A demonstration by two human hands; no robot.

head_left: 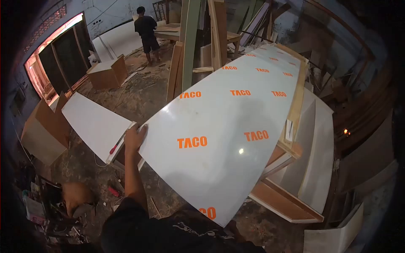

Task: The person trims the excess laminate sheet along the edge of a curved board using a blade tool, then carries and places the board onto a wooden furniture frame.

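A large glossy white panel printed with orange TACO lettering stretches from my body toward the back right. My left hand is at the panel's left edge, over the wooden end of a white-topped piece. Its fingers are bent around the edge there, and they look closed on the panel. A small red tool lies on that wooden end, just left of the hand. My right hand does not show in the view. Below the panel's right side are wooden frame parts.
A person in dark clothes stands at the back left, turned away. Green upright post and boards rise behind the panel. Brown boxes stand at left. An open white-lined cabinet is at right. Scraps litter the floor.
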